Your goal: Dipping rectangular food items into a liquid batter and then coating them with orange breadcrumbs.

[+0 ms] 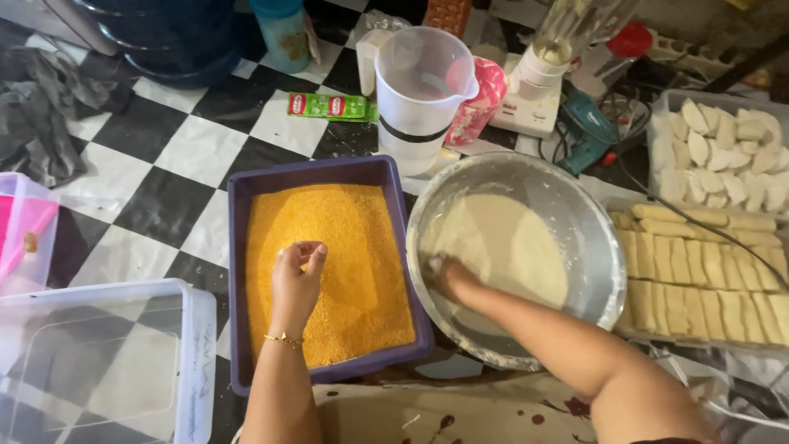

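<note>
Directly under the left hand [297, 275] lies the purple tray [238, 271] of orange breadcrumbs [345, 271], a rectangle with its long axis running from the near edge of the floor space away from the person, short sides near and far. That hand hovers over the crumbs near the tray's middle, fingertips pinched together and curled downward; whether they grip any crumbs cannot be told. A thin gold bracelet [284, 338] sits on the wrist. Just right of the tray, nearly touching its right wall, stands a round metal bowl [592, 238] of pale batter [509, 247]. The right hand [450, 278] is sunk in the batter at the bowl's left side, coated, so its grip cannot be judged. Right of the bowl, a tray holds rows of pale yellow rectangular pieces [699, 279], their long axes mostly pointing away from the person; beyond it a white container holds white sliced pieces [723, 156]. Behind the bowl stand a clear measuring jug [423, 94], a pink packet [477, 103] and a white blender base [534, 90]. A clear plastic box [99, 362] sits at near left. Everything rests on a black-and-white chequered floor [181, 156].
</note>
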